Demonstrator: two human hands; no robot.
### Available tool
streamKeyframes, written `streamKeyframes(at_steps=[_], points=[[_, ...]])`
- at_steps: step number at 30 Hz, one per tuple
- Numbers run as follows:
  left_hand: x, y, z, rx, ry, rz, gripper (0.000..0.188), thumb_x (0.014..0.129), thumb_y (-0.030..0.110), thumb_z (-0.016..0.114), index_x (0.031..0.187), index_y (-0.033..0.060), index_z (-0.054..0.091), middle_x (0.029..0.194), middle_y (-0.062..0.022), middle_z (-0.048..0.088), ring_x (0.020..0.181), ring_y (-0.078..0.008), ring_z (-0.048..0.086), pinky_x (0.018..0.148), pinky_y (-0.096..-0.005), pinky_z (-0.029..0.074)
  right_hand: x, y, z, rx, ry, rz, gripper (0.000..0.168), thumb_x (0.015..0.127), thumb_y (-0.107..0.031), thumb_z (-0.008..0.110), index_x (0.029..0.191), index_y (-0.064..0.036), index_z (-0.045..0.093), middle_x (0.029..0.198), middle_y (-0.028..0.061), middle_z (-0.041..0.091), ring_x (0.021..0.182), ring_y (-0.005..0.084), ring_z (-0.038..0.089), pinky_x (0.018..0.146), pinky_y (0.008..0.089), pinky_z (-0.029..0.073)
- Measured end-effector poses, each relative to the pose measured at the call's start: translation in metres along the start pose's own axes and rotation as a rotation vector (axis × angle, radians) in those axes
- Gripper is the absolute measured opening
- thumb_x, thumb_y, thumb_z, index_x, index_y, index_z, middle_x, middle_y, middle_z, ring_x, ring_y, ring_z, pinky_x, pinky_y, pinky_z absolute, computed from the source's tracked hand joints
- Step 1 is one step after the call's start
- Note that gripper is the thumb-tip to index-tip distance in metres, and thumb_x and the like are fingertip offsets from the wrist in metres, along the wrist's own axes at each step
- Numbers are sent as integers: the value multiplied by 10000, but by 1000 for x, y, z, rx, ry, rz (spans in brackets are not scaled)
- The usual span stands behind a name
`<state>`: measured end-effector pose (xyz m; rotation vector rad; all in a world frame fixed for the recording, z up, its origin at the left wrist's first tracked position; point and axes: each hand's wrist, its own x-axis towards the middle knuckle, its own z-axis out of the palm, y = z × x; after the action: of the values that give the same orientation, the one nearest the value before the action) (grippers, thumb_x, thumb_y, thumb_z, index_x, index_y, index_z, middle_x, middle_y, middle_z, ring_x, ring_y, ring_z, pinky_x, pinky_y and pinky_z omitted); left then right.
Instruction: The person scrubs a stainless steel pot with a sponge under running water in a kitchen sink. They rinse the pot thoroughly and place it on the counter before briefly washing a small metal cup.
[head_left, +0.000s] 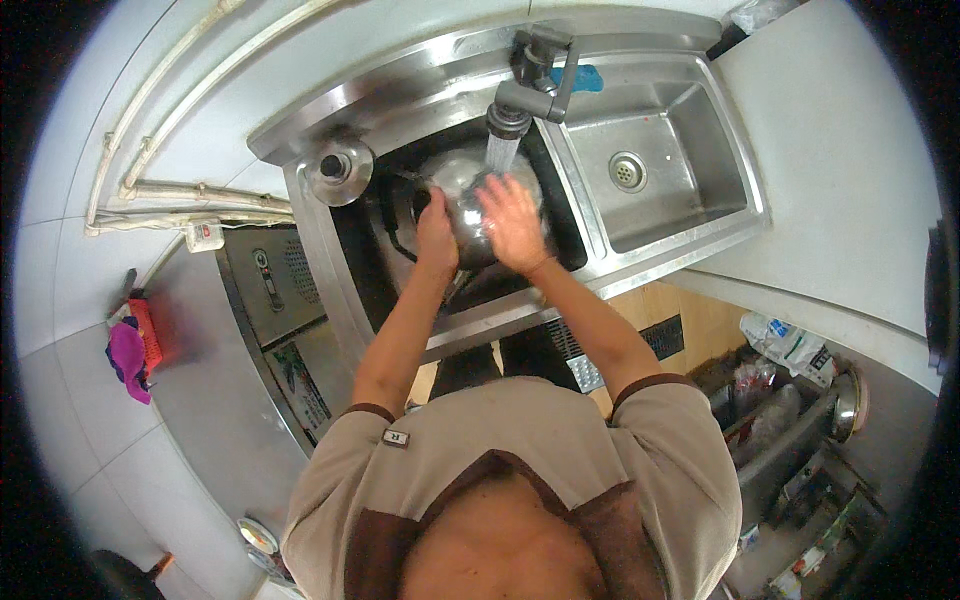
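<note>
A rounded, shiny steel vessel (469, 229), probably a kettle or pot, sits tilted in the dark left sink basin (352, 262). My left hand (436, 236) grips its left side by a black part, perhaps a handle. Spread flat and slightly blurred, my right hand (512, 223) touches the vessel's upper surface. Water runs from the grey faucet (508, 120) onto the metal just above my right fingers. A steel lid with a black knob (335, 166) rests on the sink's left corner. The vessel's underside is hidden.
To the right lies a second steel basin (652, 217) with a drain strainer. A blue cloth or sponge (586, 78) is behind the faucet. Pipes (202, 191) run along the left wall. A red basket (146, 337) with a purple cloth (129, 360) stands at left.
</note>
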<state>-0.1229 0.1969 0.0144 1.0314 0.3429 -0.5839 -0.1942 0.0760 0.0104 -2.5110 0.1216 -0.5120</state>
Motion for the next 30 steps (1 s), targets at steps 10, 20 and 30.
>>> streamKeyframes(at_steps=[10, 20, 30], points=[[-2, -24, -13, 343, -172, -151, 450, 910, 410, 400, 1074, 19, 548, 1023, -54, 574, 879, -165, 540, 793, -302, 416, 36, 28, 10, 151, -222, 18, 328, 867, -305, 457, 1100, -104, 571, 1112, 109, 559, 1043, 326, 496, 929, 388, 343], [-20, 5, -28, 456, -364, -109, 344, 912, 358, 444, 964, 47, 582, 886, 14, 569, 771, -86, 501, 689, -242, 401, 100, 118, 19, 121, -518, 308, 344, 771, -323, 528, 951, -48, 629, 973, 184, 611, 916, 327, 579, 793, 377, 450], [23, -25, 15, 196, -150, -53, 377, 913, 357, 428, 1062, 27, 534, 1010, -47, 556, 912, -160, 509, 818, -294, 393, 96, 188, -122, 610, 431, 817, 474, 835, -316, 552, 1184, -4, 479, 1081, 168, 560, 970, 247, 536, 853, 344, 400]])
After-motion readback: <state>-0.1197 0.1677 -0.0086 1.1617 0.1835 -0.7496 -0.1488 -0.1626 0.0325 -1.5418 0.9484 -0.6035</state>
